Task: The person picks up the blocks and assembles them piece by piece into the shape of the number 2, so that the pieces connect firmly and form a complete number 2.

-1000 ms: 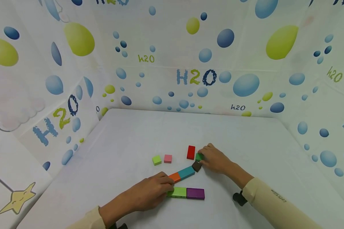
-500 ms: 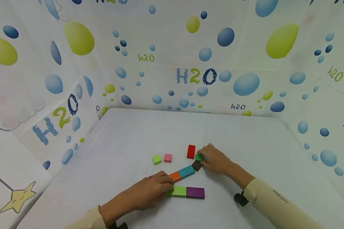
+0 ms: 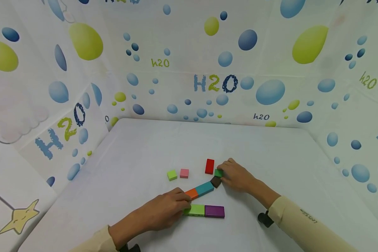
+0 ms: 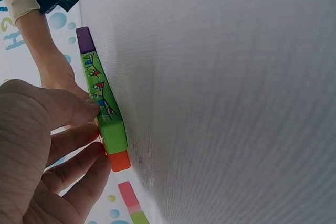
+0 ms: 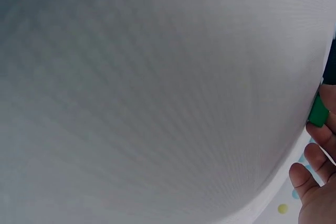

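My left hand point(image 3: 168, 210) grips the left end of a long light green block point(image 3: 196, 210); its near side carries printed pennants in the left wrist view. The thumb lies on that side, and the other fingers reach behind, close to an orange block point(image 3: 192, 194). A purple block point(image 3: 214, 211) continues the green one to the right. A teal block point(image 3: 204, 189) extends the orange one toward a dark brown block point(image 3: 215, 181), set at an angle. My right hand point(image 3: 237, 176) pinches a small dark green block point(image 5: 318, 112) just behind the brown one.
A red block point(image 3: 209, 166) lies left of the right hand, near the dark green block. Farther left sit a pink block point(image 3: 184, 173) and a small lime block point(image 3: 172, 175). A white cloth point(image 3: 138, 147) covers the table, with a patterned curtain point(image 3: 182, 63) behind.
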`<state>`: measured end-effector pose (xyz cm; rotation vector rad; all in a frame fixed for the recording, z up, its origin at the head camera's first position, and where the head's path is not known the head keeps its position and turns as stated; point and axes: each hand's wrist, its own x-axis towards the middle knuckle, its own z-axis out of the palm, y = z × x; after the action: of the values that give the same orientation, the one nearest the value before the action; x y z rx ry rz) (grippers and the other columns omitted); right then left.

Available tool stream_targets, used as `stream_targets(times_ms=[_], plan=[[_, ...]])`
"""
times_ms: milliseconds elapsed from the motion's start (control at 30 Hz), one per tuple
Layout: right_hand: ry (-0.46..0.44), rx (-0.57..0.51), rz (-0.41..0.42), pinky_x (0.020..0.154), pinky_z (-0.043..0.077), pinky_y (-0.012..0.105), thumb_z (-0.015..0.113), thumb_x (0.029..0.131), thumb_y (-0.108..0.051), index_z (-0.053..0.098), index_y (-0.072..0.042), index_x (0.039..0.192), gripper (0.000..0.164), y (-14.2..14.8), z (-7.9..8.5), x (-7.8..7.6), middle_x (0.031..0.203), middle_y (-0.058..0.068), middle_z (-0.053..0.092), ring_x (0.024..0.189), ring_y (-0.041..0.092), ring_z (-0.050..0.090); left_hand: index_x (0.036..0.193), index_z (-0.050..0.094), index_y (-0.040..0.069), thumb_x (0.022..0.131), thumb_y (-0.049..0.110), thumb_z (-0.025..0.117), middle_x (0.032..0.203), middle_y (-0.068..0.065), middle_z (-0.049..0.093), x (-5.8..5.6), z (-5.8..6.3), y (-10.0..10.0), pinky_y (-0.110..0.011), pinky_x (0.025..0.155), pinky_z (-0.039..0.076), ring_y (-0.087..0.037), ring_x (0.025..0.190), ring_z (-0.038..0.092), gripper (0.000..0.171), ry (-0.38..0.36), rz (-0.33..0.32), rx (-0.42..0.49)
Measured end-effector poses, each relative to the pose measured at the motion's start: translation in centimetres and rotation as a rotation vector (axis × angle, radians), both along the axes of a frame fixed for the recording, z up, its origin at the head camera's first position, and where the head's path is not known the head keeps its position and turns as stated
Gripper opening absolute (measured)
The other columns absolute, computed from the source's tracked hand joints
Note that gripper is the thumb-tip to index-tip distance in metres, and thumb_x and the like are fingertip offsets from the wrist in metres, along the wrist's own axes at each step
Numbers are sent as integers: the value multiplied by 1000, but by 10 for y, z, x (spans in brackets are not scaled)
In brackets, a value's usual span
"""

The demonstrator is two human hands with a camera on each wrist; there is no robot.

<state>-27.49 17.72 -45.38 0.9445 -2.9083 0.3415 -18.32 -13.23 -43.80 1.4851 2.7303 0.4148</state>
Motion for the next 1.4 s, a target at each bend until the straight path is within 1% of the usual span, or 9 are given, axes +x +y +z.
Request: stream_targets(times_ms=[200,333,467,567,667,767,967,1133,1400], plan=[[-15,11,-20,94,53,37,71,92,-10,64,-3,126,36,-2,0,-1,117,6,67,108,21,52,119,74,14,91,7,73,127,2,67,0,-1,-1,-27,96,54,-14,118,57,29,10,0,7],[-14,29,-54,91,52,37,65,89,-10,64,-5,128,40,-4,-1,-3,120,5,67,106,20,51,117,74,13,90,6,73,126,1,67,-1,-4,-2,-27,96,54,-14,117,57,28,37,-12,25],[44,18,-46,85,51,37,58,83,-12,66,-6,127,45,-6,0,-4,120,5,68,102,20,51,116,74,13,90,6,73,126,1,67,-1,-5,-2,-27,96,54,-14,117,57,27,50,-16,31],[79,-2,-22,81,49,37,55,82,-12,67,-6,126,47,-9,2,-4,118,5,69,100,20,50,117,74,14,91,6,73,127,2,67,-1,-4,-2,-27,96,54,-14,117,57,27,44,-13,26],[77,-19,-8,80,47,37,53,84,-13,68,-5,126,46,-12,3,-4,116,4,70,99,20,49,117,74,14,91,6,72,128,2,66,-1,-2,-2,-27,97,53,-13,118,57,27,26,-5,18],[48,-44,0,79,47,37,52,86,-13,68,-4,126,45,-16,3,-4,116,5,71,99,20,49,117,74,13,92,5,71,128,2,66,-1,-2,-2,-27,98,53,-13,119,56,26,14,-1,17],[1,-82,14,82,48,40,50,86,-13,68,-3,126,46,-26,4,-5,116,5,72,103,21,49,115,74,13,91,4,71,126,2,67,-1,-4,-3,-26,97,53,-13,117,57,26,40,-19,43],[-15,-53,17,87,49,39,50,87,-14,68,-6,128,46,-36,4,-8,118,2,71,106,20,50,114,74,13,90,3,71,125,2,67,-2,-6,-4,-26,95,54,-13,116,57,26,71,-38,63],[-2,1,64,89,50,39,56,92,-15,68,-5,127,38,-56,7,-9,118,4,72,105,21,50,114,74,13,92,4,69,126,2,67,-1,-5,-2,-26,96,53,-13,117,57,25,41,-31,50]])
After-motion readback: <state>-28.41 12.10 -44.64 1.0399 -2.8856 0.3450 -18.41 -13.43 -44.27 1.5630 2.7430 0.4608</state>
